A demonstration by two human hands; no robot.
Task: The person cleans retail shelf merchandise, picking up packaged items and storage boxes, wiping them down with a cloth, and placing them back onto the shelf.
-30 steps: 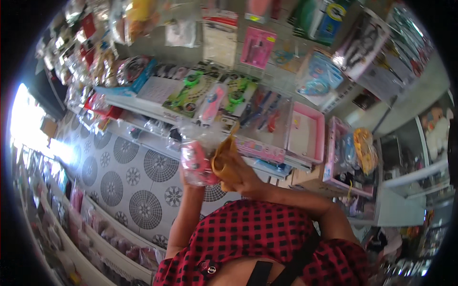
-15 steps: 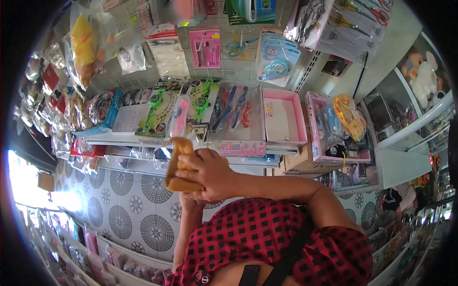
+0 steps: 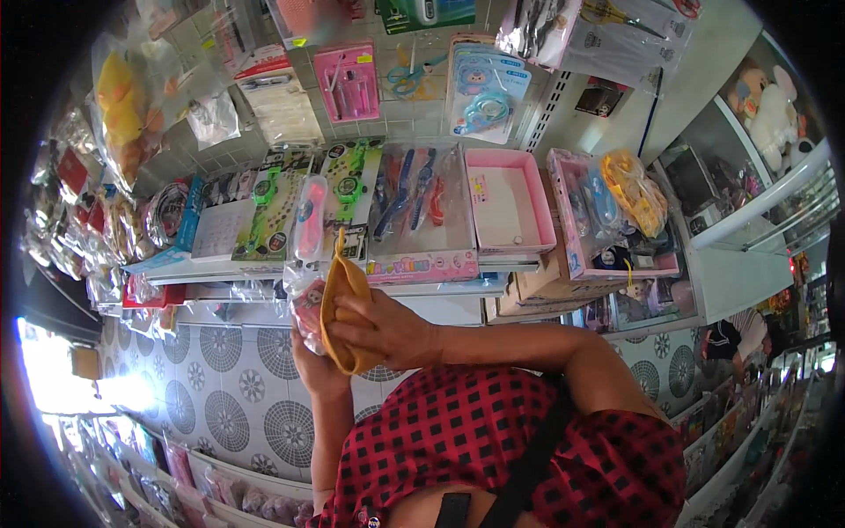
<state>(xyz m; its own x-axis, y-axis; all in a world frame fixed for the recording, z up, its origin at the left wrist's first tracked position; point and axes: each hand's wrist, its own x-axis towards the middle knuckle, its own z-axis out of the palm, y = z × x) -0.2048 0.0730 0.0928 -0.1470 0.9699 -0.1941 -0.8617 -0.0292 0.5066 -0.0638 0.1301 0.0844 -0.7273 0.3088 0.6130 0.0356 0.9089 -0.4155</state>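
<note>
In my right hand [image 3: 398, 329] is a yellow-brown cloth [image 3: 345, 286], bunched under the fingers and standing up in a fold. My left hand [image 3: 321, 370], lower and to the left, grips a pink item in clear plastic wrap [image 3: 310, 304]. The cloth lies close against the right side of this package and covers part of it. What the item inside is, I cannot make out. Just beyond my hands, a pink toy watch in clear packaging [image 3: 309, 217] lies at the shelf's front, between two green toy watches on cards [image 3: 349, 187].
On the shelf, right of the watches, sit a box of blue and red watches [image 3: 409, 198] and a pink box [image 3: 509, 236]. Farther right is another pink box with a yellow bagged item [image 3: 634, 189]. Packaged goods hang above. A person [image 3: 738, 341] is at the far right.
The wrapped pink item, hidden behind the cloth before, now shows in my left hand. The left hand has come out to the left, and the cloth now stands more upright.
</note>
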